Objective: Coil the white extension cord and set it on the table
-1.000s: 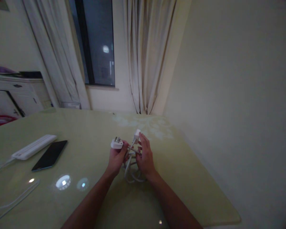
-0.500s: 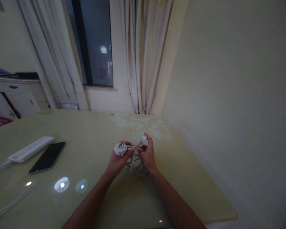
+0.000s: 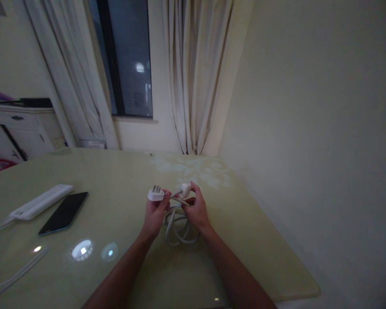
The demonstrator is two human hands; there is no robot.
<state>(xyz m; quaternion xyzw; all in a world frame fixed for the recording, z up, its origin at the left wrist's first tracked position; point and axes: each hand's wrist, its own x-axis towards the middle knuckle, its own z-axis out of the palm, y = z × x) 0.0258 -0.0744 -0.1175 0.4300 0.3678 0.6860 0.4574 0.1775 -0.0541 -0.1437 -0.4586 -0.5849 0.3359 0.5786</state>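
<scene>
Here we are at the pale green table (image 3: 254,249), and both hands are busy at the centre, on one white cable (image 3: 182,241). The left hand (image 3: 153,216) is closed around the near end, thumb pressed in against the white plug (image 3: 155,195), whose metal prongs point up and away from the palm. Across from it, just a short gap away, the right hand (image 3: 197,211) is partly curled, thumb and fingers pinching a stretch of the cord, with the index finger raised beside the white connector (image 3: 185,189) and apparently touching it. Between the two hands the cord spans the gap, and below them it hangs in loose loops; whether the lowest loop meets the tabletop is hard to call.

Over to the left, a black smartphone (image 3: 63,213) lies flat, screen up, next to a long white bar (image 3: 41,202) with a cord running off its near end. Closer in, a thin white cord (image 3: 23,267) doubles back on itself. Beyond the table, pale curtains (image 3: 196,77) frame a dark window (image 3: 131,60).
</scene>
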